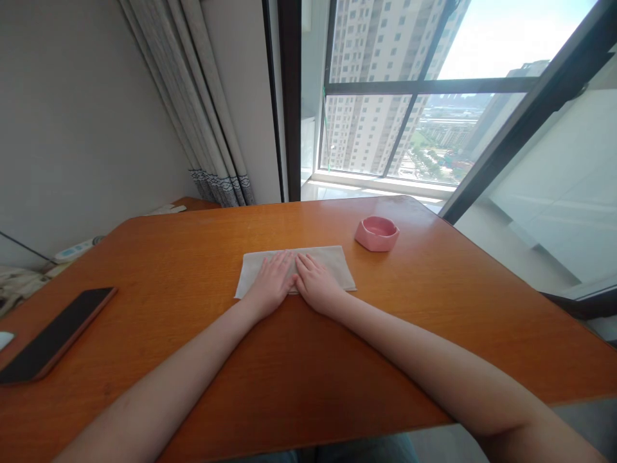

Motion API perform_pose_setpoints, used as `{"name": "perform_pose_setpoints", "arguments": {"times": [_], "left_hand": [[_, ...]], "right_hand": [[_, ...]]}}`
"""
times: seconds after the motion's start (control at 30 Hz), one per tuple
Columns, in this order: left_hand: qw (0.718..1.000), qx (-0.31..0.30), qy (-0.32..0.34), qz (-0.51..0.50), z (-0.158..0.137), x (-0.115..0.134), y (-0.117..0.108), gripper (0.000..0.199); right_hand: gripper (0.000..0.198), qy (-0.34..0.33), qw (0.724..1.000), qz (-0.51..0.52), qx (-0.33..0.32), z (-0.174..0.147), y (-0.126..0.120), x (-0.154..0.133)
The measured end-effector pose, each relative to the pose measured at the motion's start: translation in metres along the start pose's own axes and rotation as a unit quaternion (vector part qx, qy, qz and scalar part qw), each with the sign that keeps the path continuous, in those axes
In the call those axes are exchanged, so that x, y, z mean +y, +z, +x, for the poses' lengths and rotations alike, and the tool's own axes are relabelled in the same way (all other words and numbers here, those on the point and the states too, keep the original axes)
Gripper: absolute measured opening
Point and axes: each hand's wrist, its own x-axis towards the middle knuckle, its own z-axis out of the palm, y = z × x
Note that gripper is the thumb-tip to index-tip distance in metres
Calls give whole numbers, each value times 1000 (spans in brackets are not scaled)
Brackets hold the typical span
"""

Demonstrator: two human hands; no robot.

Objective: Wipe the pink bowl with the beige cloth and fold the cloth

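A pale, folded cloth (332, 260) lies flat on the orange-brown wooden table (202, 251), its long side running left to right. My left hand (272, 283) rests palm down on the cloth's left-centre part, fingers stretched out and pointing away from me. Beside it, my right hand (315, 283) lies flat on the same cloth, its fingers angled toward the left. The two thumbs meet or nearly meet at the middle. Neither hand grips anything. Part of the cloth is hidden beneath my palms and fingers.
A pink bowl-like dish (377, 233) with angular sides stands right of the cloth, toward the far edge. On the left lies a long black slab with a reddish-brown edge (58, 334). A white object (4, 339) shows at the left border. Beyond the table are a curtain (212, 128) and windows.
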Motion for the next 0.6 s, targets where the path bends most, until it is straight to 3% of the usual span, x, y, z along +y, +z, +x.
{"name": "perform_pose_setpoints", "arguments": {"times": [0.17, 0.3, 0.5, 0.6], "left_hand": [[991, -49, -114, 53, 3, -18, -1, 64], [976, -42, -188, 106, 5, -29, -2, 71], [957, -36, -256, 132, 4, -47, -6, 71], [949, 16, -265, 171, 2, -49, -20, 66]], "right_hand": [[60, 94, 995, -35, -29, 9, -2, 20], [69, 170, 982, -50, -60, 16, -4, 38], [73, 184, 979, -57, -69, 19, -3, 39], [73, 185, 979, -61, -64, 20, -3, 43]]}}
